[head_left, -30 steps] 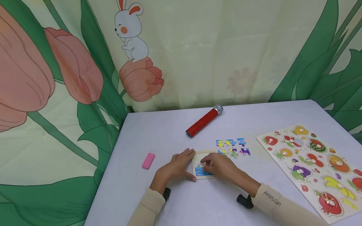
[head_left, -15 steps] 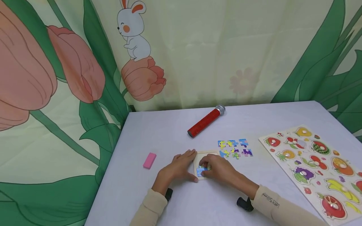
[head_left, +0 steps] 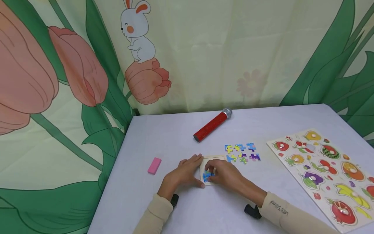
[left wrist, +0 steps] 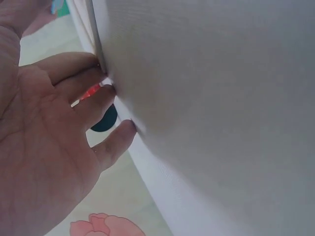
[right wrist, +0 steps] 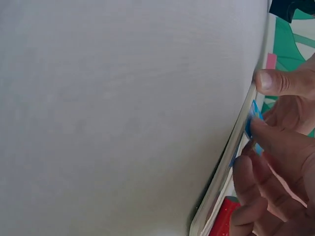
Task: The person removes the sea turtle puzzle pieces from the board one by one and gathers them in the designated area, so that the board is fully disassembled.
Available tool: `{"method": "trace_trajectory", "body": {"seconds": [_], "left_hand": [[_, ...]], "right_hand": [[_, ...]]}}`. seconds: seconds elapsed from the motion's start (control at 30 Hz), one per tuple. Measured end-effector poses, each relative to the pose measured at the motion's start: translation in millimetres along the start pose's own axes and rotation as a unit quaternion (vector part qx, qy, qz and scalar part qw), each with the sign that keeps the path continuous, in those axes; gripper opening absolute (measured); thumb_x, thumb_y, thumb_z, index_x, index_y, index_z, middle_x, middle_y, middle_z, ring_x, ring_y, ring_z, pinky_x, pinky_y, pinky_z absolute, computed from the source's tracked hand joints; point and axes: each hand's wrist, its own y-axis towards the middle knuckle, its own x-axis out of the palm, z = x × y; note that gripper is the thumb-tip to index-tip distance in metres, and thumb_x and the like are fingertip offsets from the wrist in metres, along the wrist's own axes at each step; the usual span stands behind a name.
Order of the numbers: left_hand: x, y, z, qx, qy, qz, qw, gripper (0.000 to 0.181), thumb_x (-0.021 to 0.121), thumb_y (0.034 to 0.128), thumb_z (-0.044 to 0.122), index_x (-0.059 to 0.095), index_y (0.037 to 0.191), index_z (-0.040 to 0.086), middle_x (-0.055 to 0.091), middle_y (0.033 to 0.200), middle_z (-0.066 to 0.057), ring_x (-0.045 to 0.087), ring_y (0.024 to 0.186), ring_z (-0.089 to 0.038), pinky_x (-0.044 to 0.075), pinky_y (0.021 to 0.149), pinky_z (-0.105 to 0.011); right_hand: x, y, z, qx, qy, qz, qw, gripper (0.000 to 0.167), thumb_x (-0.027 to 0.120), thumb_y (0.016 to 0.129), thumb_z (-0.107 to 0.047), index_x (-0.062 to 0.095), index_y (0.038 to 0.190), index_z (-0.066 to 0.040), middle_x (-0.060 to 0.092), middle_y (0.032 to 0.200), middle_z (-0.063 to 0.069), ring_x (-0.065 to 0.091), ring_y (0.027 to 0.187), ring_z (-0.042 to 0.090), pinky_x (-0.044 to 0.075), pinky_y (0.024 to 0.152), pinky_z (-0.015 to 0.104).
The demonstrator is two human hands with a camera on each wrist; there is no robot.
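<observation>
A small wooden puzzle tray [head_left: 206, 161] lies on the table, with blue jigsaw pieces [head_left: 206, 177] in its lower part. My left hand [head_left: 184, 173] rests along the tray's left side, fingers extended, thumb at the lower left corner. In the left wrist view, the fingertips of that left hand [left wrist: 59, 123] touch the tray's edge. Over the tray, my right hand [head_left: 228, 172] has its fingers curled. The right wrist view shows a tilted blue puzzle piece [right wrist: 254, 111] pinched between thumb and fingers of the right hand [right wrist: 285, 162]. That hand hides the tray's right part.
Several loose puzzle pieces [head_left: 251, 147] lie just right of the tray. A red microphone [head_left: 211, 126] lies behind it, a pink block [head_left: 154, 166] to the left. On the right is a large fruit puzzle board [head_left: 318, 177]. A printed curtain [head_left: 198, 55] hangs behind the table.
The right hand has shifted slightly left and down over the tray, and its fingers have moved among the blue pieces. The left hand keeps its place at the tray. The head view shifted slightly.
</observation>
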Motion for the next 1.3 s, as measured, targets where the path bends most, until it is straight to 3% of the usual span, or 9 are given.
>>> {"method": "trace_trajectory", "body": {"seconds": [0.13, 0.3, 0.47, 0.73, 0.87, 1.0, 1.3], "left_hand": [[-0.3, 0.2, -0.7, -0.002, -0.003, -0.004, 1.0000, 0.104, 0.090, 0.0792, 0.039, 0.032, 0.162, 0.011, 0.027, 0.168, -0.003, 0.019, 0.155, -0.019, 0.018, 0.124, -0.047], [-1.1, 0.3, -0.6, -0.006, -0.006, -0.005, 1.0000, 0.105, 0.090, 0.0788, 0.038, 0.032, 0.162, 0.011, 0.027, 0.168, -0.002, 0.019, 0.155, -0.019, 0.019, 0.123, -0.047], [-0.8, 2.0, 2.0, -0.007, 0.001, 0.002, 1.0000, 0.105, 0.090, 0.0787, 0.039, 0.033, 0.162, 0.011, 0.028, 0.167, -0.002, 0.019, 0.155, -0.020, 0.018, 0.124, -0.046], [1.7, 1.0, 5.9, -0.020, 0.007, 0.005, 0.9998, 0.105, 0.093, 0.0763, 0.034, 0.035, 0.161, 0.011, 0.031, 0.166, -0.002, 0.022, 0.154, -0.020, 0.020, 0.123, -0.045], [0.1, 1.4, 6.2, -0.017, 0.010, 0.007, 0.9998, 0.105, 0.092, 0.0768, 0.035, 0.034, 0.161, 0.011, 0.030, 0.167, -0.001, 0.021, 0.154, -0.019, 0.019, 0.124, -0.045], [-0.3, 2.2, 5.7, -0.017, 0.010, 0.010, 0.9998, 0.105, 0.092, 0.0772, 0.035, 0.034, 0.161, 0.011, 0.030, 0.167, -0.001, 0.021, 0.155, -0.019, 0.019, 0.124, -0.045], [4.8, -0.9, 5.0, -0.027, -0.005, 0.016, 0.9995, 0.103, 0.092, 0.0767, 0.032, 0.036, 0.161, 0.012, 0.031, 0.166, -0.002, 0.022, 0.154, -0.020, 0.019, 0.124, -0.046]], "right_hand": [[-1, -1.2, 1, -0.036, 0.013, 0.010, 0.9992, 0.027, 0.087, 0.079, 0.000, 0.077, 0.100, -0.014, 0.069, 0.088, -0.008, 0.061, 0.078, 0.009, 0.053, 0.067, 0.023], [-11, -0.3, 5, -0.053, 0.077, 0.004, 0.9956, 0.023, 0.081, 0.084, 0.002, 0.079, 0.103, -0.012, 0.070, 0.087, -0.007, 0.063, 0.074, 0.009, 0.055, 0.068, 0.024], [-38, -1.5, 15, 0.005, 0.123, 0.003, 0.9924, 0.023, 0.081, 0.088, -0.005, 0.079, 0.110, -0.012, 0.069, 0.090, -0.005, 0.064, 0.082, 0.014, 0.057, 0.070, 0.027], [-76, -17.5, 53, 0.071, 0.106, 0.000, 0.9919, 0.020, 0.080, 0.088, -0.005, 0.078, 0.108, -0.005, 0.066, 0.089, 0.001, 0.061, 0.072, 0.021, 0.051, 0.058, 0.028], [-78, -24.9, 66, 0.091, 0.089, -0.019, 0.9917, 0.017, 0.079, 0.089, -0.004, 0.079, 0.106, -0.005, 0.068, 0.091, -0.001, 0.059, 0.079, 0.019, 0.048, 0.059, 0.026], [-76, -27.4, 72, 0.090, 0.091, -0.031, 0.9913, 0.015, 0.077, 0.089, 0.000, 0.078, 0.103, -0.003, 0.068, 0.088, 0.000, 0.059, 0.076, 0.018, 0.047, 0.060, 0.025], [-67, -25.9, 72, 0.106, 0.077, -0.034, 0.9908, 0.014, 0.078, 0.086, 0.003, 0.079, 0.098, -0.004, 0.068, 0.084, 0.000, 0.059, 0.072, 0.016, 0.047, 0.060, 0.024]]}}
